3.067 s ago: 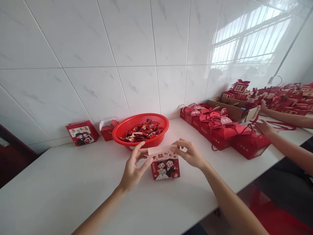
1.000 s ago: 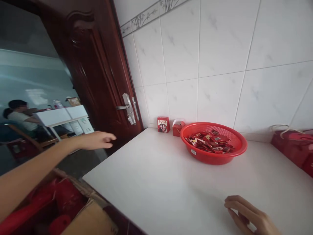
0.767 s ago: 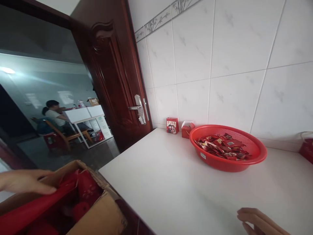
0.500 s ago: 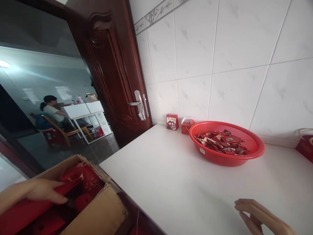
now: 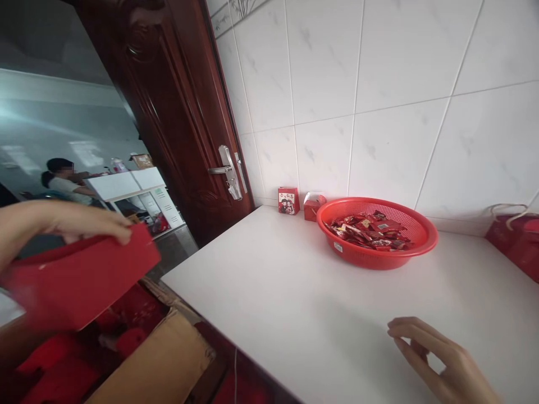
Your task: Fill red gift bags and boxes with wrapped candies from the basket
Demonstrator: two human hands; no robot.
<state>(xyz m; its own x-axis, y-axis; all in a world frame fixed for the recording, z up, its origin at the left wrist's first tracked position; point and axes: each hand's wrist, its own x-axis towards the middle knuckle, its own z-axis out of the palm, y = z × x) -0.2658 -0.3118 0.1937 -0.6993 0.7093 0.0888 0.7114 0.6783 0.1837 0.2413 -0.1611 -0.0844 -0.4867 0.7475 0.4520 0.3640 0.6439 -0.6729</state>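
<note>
My left hand (image 5: 90,221) grips the top edge of a red paper gift bag (image 5: 88,275), slightly blurred, above an open cardboard box (image 5: 164,359). Inside that box lie more red paper items (image 5: 63,359), partly hidden by the bag. Over the white tabletop (image 5: 269,297), my right hand (image 5: 446,359) is held with loosely curved fingers, a gap showing between thumb and fingers and nothing in them. Beyond it stands a red plastic basket (image 5: 370,259) holding many small red packets (image 5: 374,230).
Against the tiled wall stand a small red printed box (image 5: 288,201) and another small red box (image 5: 312,209). A red bag with rope handles (image 5: 511,241) is at the right. Behind the box, a dark wooden door (image 5: 181,112) stands open; a seated person (image 5: 63,179) is in the room beyond.
My left hand has lifted the red paper gift bag up out of the cardboard box. My right hand has shifted slightly left and up in view. The view has turned a little right.
</note>
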